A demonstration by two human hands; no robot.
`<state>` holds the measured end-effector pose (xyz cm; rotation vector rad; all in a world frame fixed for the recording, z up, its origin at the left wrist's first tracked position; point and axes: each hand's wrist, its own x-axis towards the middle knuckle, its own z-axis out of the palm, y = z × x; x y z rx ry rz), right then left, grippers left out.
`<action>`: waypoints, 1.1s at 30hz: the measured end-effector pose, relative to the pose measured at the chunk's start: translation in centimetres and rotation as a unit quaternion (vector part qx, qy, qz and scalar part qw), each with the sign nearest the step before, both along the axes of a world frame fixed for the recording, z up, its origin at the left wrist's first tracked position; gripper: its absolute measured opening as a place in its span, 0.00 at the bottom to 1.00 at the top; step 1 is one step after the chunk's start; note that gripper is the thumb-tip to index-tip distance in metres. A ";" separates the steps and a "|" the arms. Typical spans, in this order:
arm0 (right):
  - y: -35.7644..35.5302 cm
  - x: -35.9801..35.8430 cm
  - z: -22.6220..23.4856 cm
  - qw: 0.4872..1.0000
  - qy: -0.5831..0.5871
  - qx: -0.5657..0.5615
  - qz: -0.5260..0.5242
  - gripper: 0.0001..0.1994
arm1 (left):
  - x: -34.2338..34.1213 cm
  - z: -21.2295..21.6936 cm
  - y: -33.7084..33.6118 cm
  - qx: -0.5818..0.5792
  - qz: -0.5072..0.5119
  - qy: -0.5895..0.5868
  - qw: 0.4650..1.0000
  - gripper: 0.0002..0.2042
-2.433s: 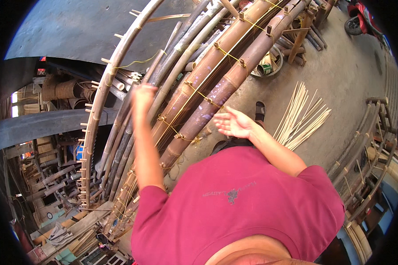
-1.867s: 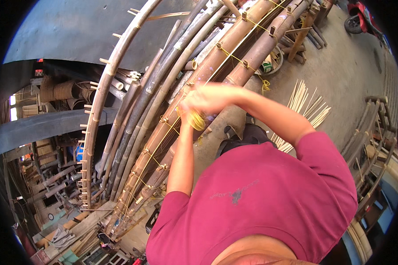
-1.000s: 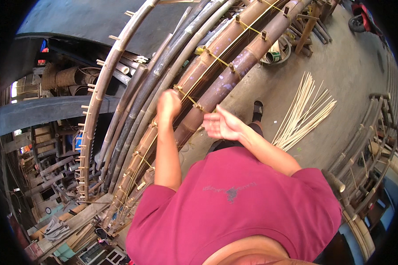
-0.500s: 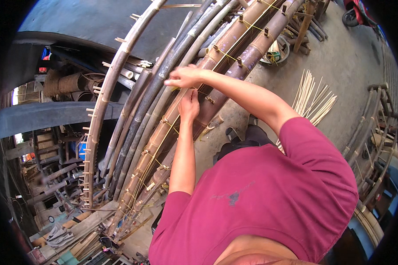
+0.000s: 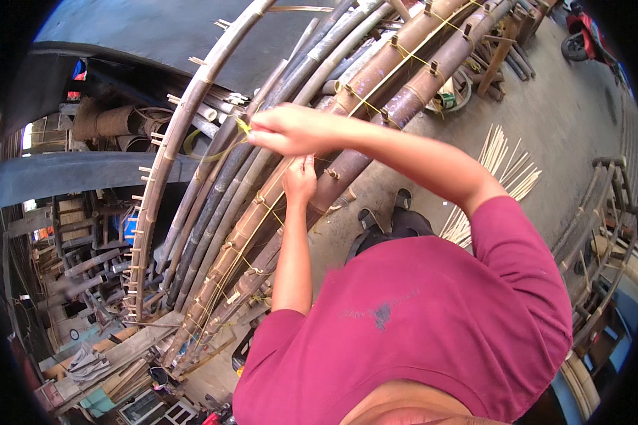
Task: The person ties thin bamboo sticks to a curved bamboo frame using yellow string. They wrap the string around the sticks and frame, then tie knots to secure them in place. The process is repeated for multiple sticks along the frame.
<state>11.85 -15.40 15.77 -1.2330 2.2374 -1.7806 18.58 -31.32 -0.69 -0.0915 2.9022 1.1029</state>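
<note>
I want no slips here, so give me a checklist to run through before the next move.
1. Right hand has hold of the yellow cord: ok, the cord shows at its fingers.
2. Left hand gripping firmly: cannot tell; it is at the thick bamboo poles, its grip partly hidden.
3. Hands uncrossed: not ok; the right hand has reached across to the left of the left hand.
4. Yellow lacing spans the two thick poles: ok beyond the hands; its tightness cannot be judged.
5. Pale sticks clear of the feet: ok, they lie apart.
</note>
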 end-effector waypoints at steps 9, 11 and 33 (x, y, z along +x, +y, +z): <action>7.4 18.0 -19.6 0.947 -0.284 0.141 0.047 0.18 | -1.7 -1.1 -0.4 0.119 -0.043 0.053 0.990 0.11; 10.6 16.3 -15.1 0.801 -0.586 -0.066 0.103 0.17 | -4.4 2.0 0.1 0.273 -0.006 0.062 0.960 0.11; -19.9 18.9 -15.7 0.702 -0.395 -0.496 -0.323 0.08 | 9.2 -1.9 -17.1 -0.060 -0.094 -0.006 0.994 0.20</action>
